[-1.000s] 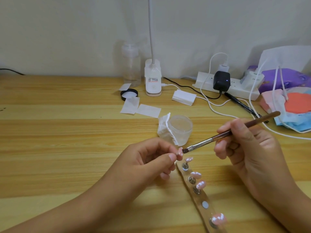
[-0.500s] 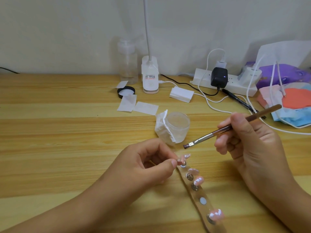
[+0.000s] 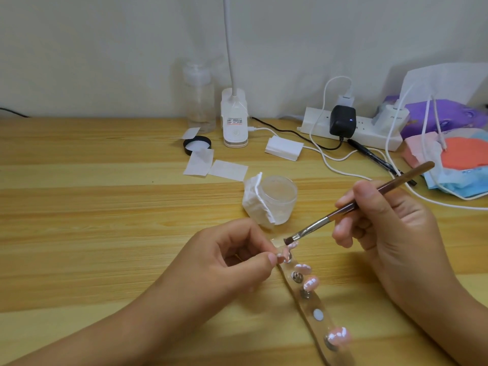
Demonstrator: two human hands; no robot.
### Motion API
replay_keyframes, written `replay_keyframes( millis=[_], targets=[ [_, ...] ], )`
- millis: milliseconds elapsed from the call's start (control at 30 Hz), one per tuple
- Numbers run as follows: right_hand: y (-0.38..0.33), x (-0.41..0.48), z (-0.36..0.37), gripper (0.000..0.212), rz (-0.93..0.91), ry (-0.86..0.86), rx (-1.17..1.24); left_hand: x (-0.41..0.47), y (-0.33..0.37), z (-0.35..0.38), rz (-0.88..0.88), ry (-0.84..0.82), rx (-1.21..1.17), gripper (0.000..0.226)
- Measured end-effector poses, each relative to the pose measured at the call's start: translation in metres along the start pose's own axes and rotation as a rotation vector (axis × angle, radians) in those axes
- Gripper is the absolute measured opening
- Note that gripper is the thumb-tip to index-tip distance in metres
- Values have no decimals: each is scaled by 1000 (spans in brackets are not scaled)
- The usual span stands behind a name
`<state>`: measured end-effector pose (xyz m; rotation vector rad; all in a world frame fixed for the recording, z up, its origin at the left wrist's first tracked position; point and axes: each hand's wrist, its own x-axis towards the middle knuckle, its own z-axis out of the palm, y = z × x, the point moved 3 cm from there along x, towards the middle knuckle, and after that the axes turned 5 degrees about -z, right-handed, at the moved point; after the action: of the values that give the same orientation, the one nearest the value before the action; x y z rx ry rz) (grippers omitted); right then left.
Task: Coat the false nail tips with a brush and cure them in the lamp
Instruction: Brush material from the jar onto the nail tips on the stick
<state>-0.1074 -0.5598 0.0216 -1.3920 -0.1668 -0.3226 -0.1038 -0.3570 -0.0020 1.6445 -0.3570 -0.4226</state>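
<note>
The brush [image 3: 356, 204] is gripped pen-style in the right hand [image 3: 390, 233], thumb & fingers curled round the brown handle nr the ferrule. Its bristles are pointed down-left at the first nail tip [image 3: 291, 246], touching or just above it; which can't be told. The left hand [image 3: 232, 260] is closed in a narrow pinch, thumb vs. forefinger, on that tip's left edge at the far end of the clear strip [image 3: 313, 303]. The strip is laid flat nr the front edge of the table [image 3: 92, 233], right of ctr. Three more pink tips are seated on studs along it: second tip [image 3: 303, 268], third tip [image 3: 311, 283], last tip [image 3: 339, 336], w/ a white round pad [image 3: 318, 314] btwn third & last. A frosted jar [image 3: 280, 199], w/ a folded white wipe [image 3: 254, 202] against its left side, is stood just behind the hands, mid-table. The lamp [image 3: 234, 122] is stood at the back edge, ctr, well apart from the tips. A clear bottle [image 3: 199, 101] is seen just left of it, a black lid [image 3: 197, 145] & paper squares [image 3: 214, 166] in front. A power strip [image 3: 369, 130] w/ plugs & cables is set along the back edge to the right. Coloured packets [image 3: 462, 154] are piled at the back right corner.
</note>
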Motion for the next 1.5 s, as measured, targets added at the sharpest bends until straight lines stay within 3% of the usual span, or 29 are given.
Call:
replay_keyframes(
  millis=[133, 300, 467, 833, 1067, 1300, 1500],
  targets=[
    [0, -1, 2, 24, -10, -62, -4, 0, 1, 1, -1, -2, -38, 17],
    [1, 1, 0, 21, -40, -2, -77, 0, 2, 0, -29, -4, -131, 16],
    [0, 1, 0, 20, -56, 8, 9, 2, 4, -1, 4, -4, -191, 2],
    [-1, 0, 4, 21, -34, -40, 49, 2, 5, -1, 44, 35, -187, 6],
    [3, 3, 1, 21, -18, 20, -18, 2, 4, -1, 28, 34, -199, 7],
    [6, 8, -3, 21, 1, 33, 15, 5, 4, -5, 19, 102, -327, 15],
    [8, 9, -7, 22, 5, 46, 21, 3, 6, -5, 89, 104, -320, 8]
  ],
)
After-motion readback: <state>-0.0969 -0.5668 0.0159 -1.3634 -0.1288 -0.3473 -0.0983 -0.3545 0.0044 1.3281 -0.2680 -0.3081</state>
